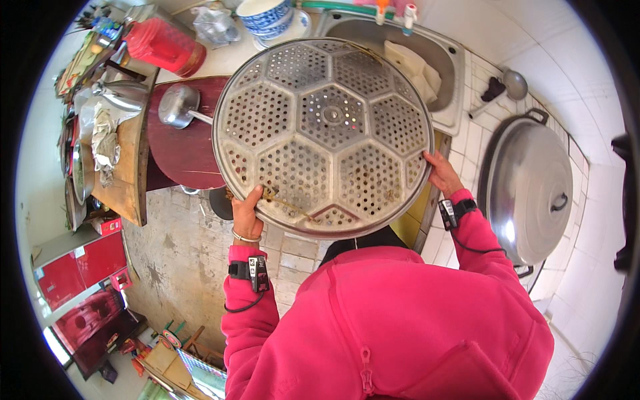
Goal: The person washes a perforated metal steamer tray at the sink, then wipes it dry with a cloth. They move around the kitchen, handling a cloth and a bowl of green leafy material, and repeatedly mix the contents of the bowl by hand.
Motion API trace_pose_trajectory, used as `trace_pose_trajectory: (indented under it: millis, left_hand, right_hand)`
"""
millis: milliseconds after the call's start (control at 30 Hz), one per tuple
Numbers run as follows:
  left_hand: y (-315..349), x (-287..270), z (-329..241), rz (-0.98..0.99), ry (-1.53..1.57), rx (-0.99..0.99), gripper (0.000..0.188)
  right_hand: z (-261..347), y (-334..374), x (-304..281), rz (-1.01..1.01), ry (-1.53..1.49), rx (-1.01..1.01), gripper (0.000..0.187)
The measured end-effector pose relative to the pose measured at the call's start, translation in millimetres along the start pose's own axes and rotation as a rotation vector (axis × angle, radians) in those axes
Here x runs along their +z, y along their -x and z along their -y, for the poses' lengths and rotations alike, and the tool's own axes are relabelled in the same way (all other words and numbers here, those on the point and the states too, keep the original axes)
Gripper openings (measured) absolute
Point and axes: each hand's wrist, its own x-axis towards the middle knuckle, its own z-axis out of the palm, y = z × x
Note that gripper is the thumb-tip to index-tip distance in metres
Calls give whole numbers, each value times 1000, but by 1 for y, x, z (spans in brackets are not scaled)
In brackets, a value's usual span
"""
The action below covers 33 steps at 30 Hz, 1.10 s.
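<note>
A large round metal steamer rack, pierced with many small holes in a hexagon pattern, is held up in front of me. My left hand grips its near left rim, thumb on top. On the right rim my right hand has hold as well, fingers partly hidden beneath. Brownish bits cling to the rack's near left edge. The rack covers part of the sink and of the dark red round table behind it.
To the right, a big lidded wok sits on the white tiled counter, with a ladle beyond it. A small saucepan stands on the red table. A red thermos and blue-white bowls are at the back. A wooden table stands left.
</note>
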Motion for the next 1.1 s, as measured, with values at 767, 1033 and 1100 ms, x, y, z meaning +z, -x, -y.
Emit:
trace_pose_trajectory:
  millis: [767,1033,1100]
  left_hand:
    - [44,-44,-166,-88,120,142,53]
    - [39,-18,-183,-137,42,213,53]
    - [38,-16,-183,-52,37,215,56]
  right_hand:
    - [40,-296,36,422,2207,-457,45]
    - [126,-318,48,278,1520,-411,35]
    - [130,-322,50,192,1487,-548,38]
